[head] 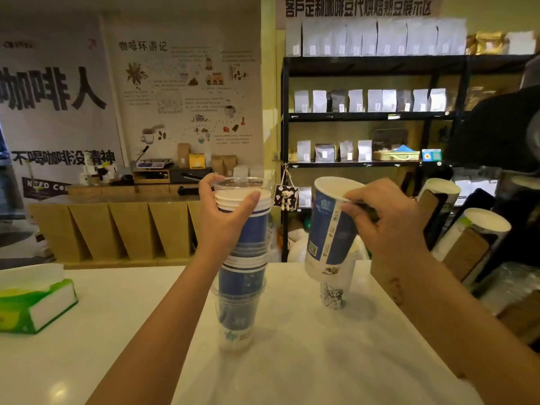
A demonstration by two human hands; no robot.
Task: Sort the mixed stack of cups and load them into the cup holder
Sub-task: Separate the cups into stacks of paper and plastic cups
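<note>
A tall mixed stack of cups, blue paper ones and clear plastic ones nested together, stands on the white counter. My left hand grips the stack near its top, just under a clear cup rim. My right hand pinches the rim of a single blue and white paper cup, held tilted in the air to the right of the stack. Beneath that cup stands a small white cup with a dark drawing. The cup holder, with white cup stacks in slanted tubes, is at the right.
A green and white tissue box lies at the counter's left edge. Behind the counter are a brown panelled bar, wall posters and black shelves with coffee bags. A dark machine stands at the far right.
</note>
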